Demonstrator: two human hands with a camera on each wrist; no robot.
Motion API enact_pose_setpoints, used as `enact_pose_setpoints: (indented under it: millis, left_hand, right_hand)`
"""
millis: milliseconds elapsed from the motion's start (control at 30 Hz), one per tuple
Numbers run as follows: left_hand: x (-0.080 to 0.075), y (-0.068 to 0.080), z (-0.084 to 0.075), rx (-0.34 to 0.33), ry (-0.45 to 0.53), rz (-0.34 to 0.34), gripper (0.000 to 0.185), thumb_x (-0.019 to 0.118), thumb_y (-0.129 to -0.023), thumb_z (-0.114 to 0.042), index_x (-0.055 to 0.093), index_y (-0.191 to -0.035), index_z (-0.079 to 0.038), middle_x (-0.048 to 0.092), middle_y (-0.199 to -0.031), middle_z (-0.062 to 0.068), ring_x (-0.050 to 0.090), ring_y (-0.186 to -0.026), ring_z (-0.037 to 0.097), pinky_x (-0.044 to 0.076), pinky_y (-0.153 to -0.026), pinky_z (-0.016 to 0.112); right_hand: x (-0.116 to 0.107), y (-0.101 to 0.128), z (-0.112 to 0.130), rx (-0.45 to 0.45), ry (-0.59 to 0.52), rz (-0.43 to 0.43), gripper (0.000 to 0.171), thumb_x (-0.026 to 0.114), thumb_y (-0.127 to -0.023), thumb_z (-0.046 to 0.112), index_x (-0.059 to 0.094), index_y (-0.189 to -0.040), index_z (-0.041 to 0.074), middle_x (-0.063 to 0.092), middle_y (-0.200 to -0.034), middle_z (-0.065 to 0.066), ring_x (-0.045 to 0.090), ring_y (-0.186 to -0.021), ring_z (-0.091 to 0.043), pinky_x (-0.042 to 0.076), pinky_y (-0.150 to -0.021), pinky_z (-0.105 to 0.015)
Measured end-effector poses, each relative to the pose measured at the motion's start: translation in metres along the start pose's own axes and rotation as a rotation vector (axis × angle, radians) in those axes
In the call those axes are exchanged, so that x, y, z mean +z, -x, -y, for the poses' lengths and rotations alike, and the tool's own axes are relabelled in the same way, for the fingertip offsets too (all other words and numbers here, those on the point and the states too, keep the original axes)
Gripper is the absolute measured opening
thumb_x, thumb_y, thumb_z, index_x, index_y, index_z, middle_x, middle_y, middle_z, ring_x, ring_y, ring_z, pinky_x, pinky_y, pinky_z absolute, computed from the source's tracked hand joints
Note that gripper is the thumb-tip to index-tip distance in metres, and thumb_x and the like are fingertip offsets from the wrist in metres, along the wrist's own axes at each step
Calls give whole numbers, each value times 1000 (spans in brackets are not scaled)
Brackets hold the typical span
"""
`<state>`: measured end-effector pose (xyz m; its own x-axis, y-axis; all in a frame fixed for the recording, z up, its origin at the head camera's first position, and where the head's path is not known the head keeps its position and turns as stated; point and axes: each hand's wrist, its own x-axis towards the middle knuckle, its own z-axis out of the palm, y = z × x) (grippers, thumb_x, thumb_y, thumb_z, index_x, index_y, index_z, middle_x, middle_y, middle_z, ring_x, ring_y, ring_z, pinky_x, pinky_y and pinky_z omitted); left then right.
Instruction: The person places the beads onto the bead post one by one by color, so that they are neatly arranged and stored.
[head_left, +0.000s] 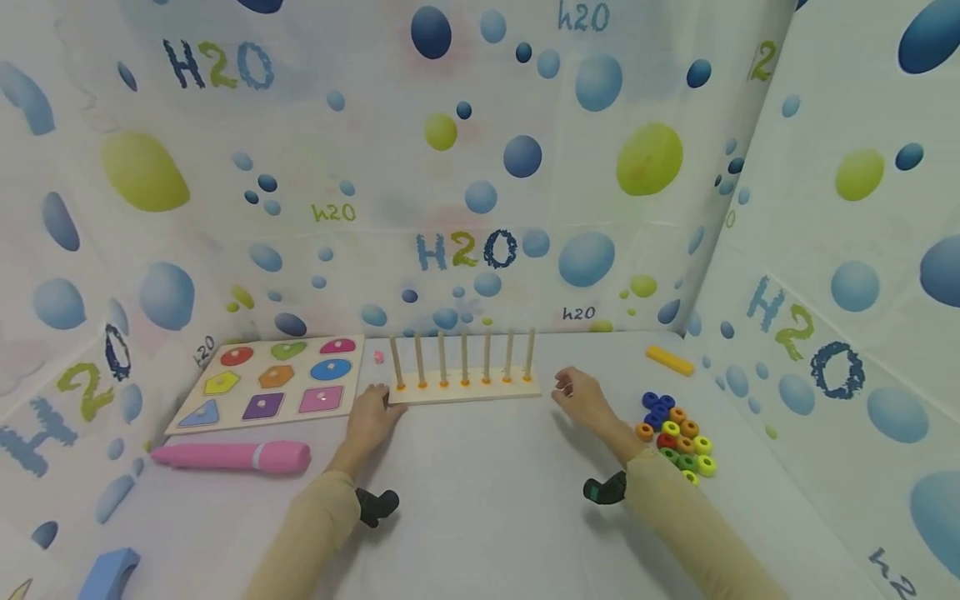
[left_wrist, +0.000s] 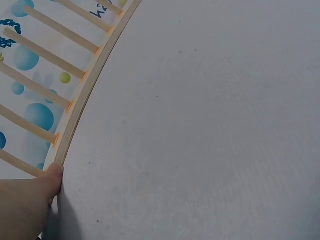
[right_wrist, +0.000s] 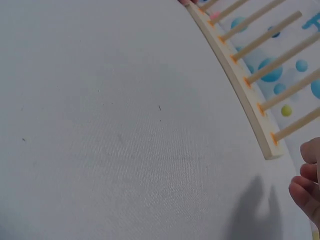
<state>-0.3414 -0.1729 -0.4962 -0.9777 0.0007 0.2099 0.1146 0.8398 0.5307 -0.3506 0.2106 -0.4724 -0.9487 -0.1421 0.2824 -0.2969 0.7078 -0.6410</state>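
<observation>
A wooden peg board (head_left: 465, 388) with several upright pegs stands in the middle of the white cloth. My left hand (head_left: 377, 407) rests on the cloth at the board's left end. In the left wrist view a fingertip (left_wrist: 47, 182) touches the corner of the board's base (left_wrist: 89, 92). My right hand (head_left: 567, 389) hovers just right of the board's right end, fingers loosely curled and holding nothing. In the right wrist view its fingertips (right_wrist: 306, 186) stay a little apart from the base (right_wrist: 235, 75).
A pile of coloured rings (head_left: 677, 433) lies right of my right hand, a yellow bar (head_left: 670, 360) behind it. A shape puzzle board (head_left: 273, 380) and a pink pen-shaped toy (head_left: 232, 456) lie left. A blue block (head_left: 108, 575) sits near left. Patterned cloth walls enclose the area.
</observation>
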Motion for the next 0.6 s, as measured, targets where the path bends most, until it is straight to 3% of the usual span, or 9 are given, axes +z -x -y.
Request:
enact_pose_setpoints:
  millis: [100, 267, 500, 600]
  left_hand:
    - [2, -3, 1, -7, -1, 14, 57, 68, -88, -26, 51, -126, 12, 47, -133, 31, 35, -130, 45, 29, -107, 54]
    - [3, -7, 3, 14, -4, 6, 56, 67, -89, -26, 51, -126, 13, 47, -133, 30, 36, -129, 45, 29, -108, 53]
    - [1, -5, 7, 44, 1, 18, 54, 68, -88, -22, 52, -127, 11, 49, -131, 30, 39, -127, 44, 31, -106, 54]
    - [0, -6, 8, 35, -10, 23, 54, 69, -88, -23, 52, -127, 10, 49, -131, 29, 38, -127, 44, 32, -105, 54]
  right_hand:
    - [-5, 0, -5, 1, 42, 12, 23, 65, -86, 8, 60, -105, -3, 63, -89, -8, 59, -81, -21, 53, -72, -36]
    - [-20, -2, -20, -5, 94, -7, 20, 65, -86, 8, 61, -102, -3, 64, -88, -10, 60, -80, -22, 54, -72, -38]
    - [-52, 0, -47, 128, 206, 37, 23, 62, -89, 9, 59, -109, -3, 62, -94, -12, 55, -82, -25, 53, -79, -40]
    - [-66, 2, -60, 132, 284, 8, 23, 61, -87, 7, 59, -106, -5, 62, -93, -16, 57, -83, -29, 53, -78, -44]
